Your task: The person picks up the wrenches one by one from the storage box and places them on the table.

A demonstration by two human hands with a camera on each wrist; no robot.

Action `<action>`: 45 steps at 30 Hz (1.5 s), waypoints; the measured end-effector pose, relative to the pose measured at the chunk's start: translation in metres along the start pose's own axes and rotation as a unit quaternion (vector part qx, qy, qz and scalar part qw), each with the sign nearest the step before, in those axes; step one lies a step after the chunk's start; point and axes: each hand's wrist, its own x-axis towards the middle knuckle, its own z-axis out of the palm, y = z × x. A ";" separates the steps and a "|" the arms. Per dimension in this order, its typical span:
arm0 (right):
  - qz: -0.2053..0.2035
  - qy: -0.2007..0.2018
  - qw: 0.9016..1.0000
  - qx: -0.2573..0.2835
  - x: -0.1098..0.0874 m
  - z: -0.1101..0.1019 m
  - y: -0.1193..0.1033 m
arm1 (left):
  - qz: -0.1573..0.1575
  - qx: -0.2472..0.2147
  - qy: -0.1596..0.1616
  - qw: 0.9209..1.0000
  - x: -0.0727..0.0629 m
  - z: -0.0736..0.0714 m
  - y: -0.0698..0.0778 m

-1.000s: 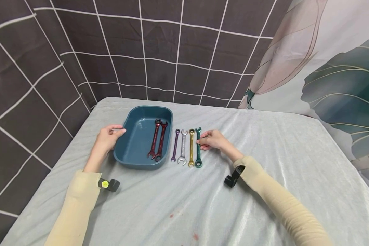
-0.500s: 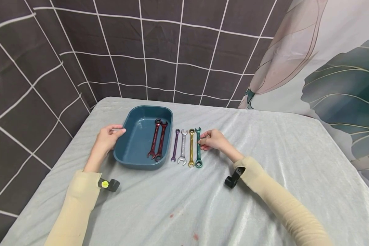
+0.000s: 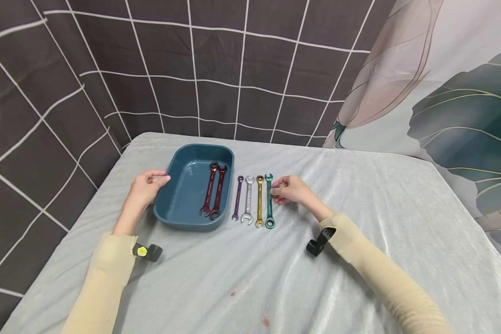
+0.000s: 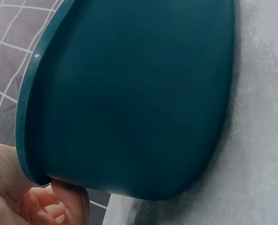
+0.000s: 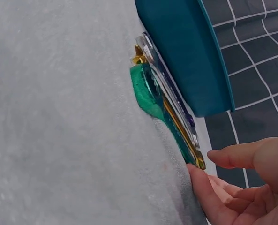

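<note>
The cloth-draped tabletop [image 3: 196, 287] holds a green wrench [image 3: 269, 206] just left of the right hand [image 3: 292, 189], its long axis running away from the person, crosswise to the reaching fingers. That hand, the nearer one, grips nothing, thumb and fingertips parted beside the shaft; the left hand [image 3: 143, 188] pinches the left rim of the tray [image 3: 187, 225], well apart from the wrench.

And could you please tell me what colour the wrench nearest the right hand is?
That wrench is green, clearest in the head view.
</note>
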 end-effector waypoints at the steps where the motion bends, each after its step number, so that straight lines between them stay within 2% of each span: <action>1: -0.003 0.000 1.000 -0.003 0.000 0.000 0.000 | 0.000 0.002 0.001 1.000 0.000 0.000 0.000; 5: -0.014 0.002 1.000 -0.014 -0.002 -0.001 -0.001 | 0.000 0.004 0.002 1.000 0.001 0.000 -0.001; 14: -0.044 0.020 0.996 -0.077 -0.007 -0.001 -0.009 | 0.006 0.005 0.001 1.000 0.000 0.000 -0.002; 26: -0.072 0.024 0.992 -0.104 -0.012 0.002 -0.026 | 0.002 0.000 0.000 1.000 0.000 0.000 -0.001; 35: -0.084 0.018 0.992 -0.093 -0.013 0.007 -0.039 | -0.009 -0.004 -0.001 1.000 -0.002 0.001 0.001; 45: -0.112 0.012 0.988 -0.106 -0.015 0.015 -0.055 | -0.005 -0.005 -0.004 1.000 -0.001 0.000 0.000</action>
